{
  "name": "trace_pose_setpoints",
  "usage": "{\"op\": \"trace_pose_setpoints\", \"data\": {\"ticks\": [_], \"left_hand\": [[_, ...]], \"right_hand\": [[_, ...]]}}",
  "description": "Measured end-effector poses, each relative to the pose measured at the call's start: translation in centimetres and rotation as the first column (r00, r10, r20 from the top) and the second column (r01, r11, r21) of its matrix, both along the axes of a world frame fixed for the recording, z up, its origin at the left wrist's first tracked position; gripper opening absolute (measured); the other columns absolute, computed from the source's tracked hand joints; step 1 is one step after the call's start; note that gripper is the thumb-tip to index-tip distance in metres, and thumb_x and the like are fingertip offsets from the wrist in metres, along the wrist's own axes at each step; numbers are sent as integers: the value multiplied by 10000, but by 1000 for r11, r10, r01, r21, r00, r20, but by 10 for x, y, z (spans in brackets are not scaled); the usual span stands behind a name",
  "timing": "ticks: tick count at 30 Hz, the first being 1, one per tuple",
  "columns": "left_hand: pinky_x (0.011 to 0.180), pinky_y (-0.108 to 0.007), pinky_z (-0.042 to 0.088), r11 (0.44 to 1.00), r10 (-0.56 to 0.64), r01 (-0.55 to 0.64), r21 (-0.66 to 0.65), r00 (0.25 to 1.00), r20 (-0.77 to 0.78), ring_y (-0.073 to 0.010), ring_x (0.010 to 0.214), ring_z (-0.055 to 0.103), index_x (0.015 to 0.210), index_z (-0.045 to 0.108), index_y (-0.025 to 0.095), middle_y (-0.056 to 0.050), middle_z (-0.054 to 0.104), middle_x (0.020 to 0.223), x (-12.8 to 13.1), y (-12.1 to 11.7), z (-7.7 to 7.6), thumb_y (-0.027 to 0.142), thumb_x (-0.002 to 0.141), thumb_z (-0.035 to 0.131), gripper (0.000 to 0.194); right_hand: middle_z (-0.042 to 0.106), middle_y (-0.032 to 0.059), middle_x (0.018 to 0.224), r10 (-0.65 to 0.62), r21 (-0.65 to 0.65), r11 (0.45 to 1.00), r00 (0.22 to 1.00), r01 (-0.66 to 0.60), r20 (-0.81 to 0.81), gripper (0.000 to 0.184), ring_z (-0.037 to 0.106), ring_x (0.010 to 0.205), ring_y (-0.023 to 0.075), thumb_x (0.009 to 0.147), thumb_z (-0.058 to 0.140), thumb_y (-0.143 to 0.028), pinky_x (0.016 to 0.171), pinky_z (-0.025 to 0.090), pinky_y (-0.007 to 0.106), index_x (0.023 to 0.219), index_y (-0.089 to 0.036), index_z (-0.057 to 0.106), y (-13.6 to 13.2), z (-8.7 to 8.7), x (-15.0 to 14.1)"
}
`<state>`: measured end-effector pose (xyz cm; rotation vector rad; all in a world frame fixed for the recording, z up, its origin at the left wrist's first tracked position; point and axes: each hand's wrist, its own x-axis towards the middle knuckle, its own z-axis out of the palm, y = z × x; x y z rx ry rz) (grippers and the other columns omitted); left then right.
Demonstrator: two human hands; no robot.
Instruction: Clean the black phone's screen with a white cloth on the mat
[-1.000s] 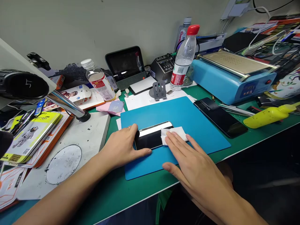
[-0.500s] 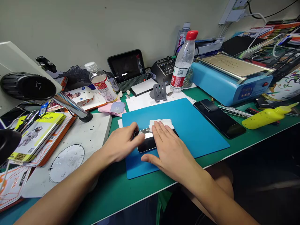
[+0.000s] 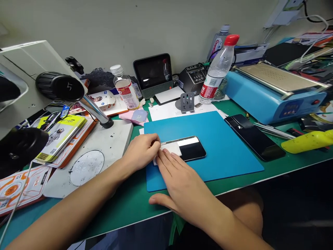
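Note:
A smartphone (image 3: 191,150) with a black, shiny screen lies flat on the blue mat (image 3: 223,166). Its left end is gripped by my left hand (image 3: 143,149), whose fingers are curled with the thumb near the fingertips. A folded white wipe (image 3: 173,148) covers the left part of the screen. My right hand (image 3: 182,175) lies flat over the wipe, fingers straight and together, thumb held out to the side. The fingertips of both hands almost meet at the phone's left end, and part of the wipe is hidden beneath them.
A second dark phone-shaped device (image 3: 252,137) lies at the mat's right edge, near a yellow squeeze bottle (image 3: 307,141). Behind stand a red-capped bottle (image 3: 212,85), a grey phone stand (image 3: 187,102) and a blue machine (image 3: 267,100). At left is a microscope-like stand's pole (image 3: 95,111).
My right hand has slid the wipe leftward along the screen, uncovering the phone's right part. My left hand's fingers have drawn in more tightly at the left end. The view has shifted slightly.

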<state>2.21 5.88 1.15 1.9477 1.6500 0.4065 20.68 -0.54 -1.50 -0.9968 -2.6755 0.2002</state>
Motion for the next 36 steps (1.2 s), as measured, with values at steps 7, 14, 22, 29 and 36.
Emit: {"op": "trace_pose_setpoints", "data": {"ticks": [7,14,22,29,36], "left_hand": [[881,-409,399,978,40,-66,199,991,130,-258,983,541,846,532,235,-31,651,945,-4,1,-2,233,884,375,162],[996,-426,386,959,29,-113,259,951,307,-258,1067,530,900,560,237,-34,649,1022,-4,-3,5,212,894,354,208],[1017,-425,376,963,20,-101,251,952,305,-254,1061,533,900,567,236,-36,665,1006,-2,-5,7,211,903,342,227],[1003,-424,385,961,-7,-71,266,959,283,-256,1048,543,882,575,231,-43,672,996,-2,-4,4,222,904,341,236],[974,-433,404,966,-20,-42,255,971,236,-266,1026,566,855,582,235,-44,686,976,-2,-5,6,240,905,337,250]], "right_hand": [[495,187,1575,4,115,993,998,-10,57,685,528,1428,316,1001,562,-493,1136,516,487,1517,-49,489,-3,1,58],[527,181,1558,-132,182,977,987,114,89,668,523,1431,328,1034,467,-528,1139,509,514,1531,-83,480,10,0,91],[401,367,1559,-285,130,954,951,270,121,1090,403,1476,453,910,389,-808,1191,414,576,1483,117,452,23,-3,17],[378,343,1578,-146,-48,988,988,149,47,1073,376,1502,421,913,409,-799,1229,368,542,1492,104,449,10,9,-22],[473,222,1569,-64,3,998,998,64,9,824,486,1456,342,977,486,-655,1177,468,496,1487,-9,521,-14,11,19]]}}
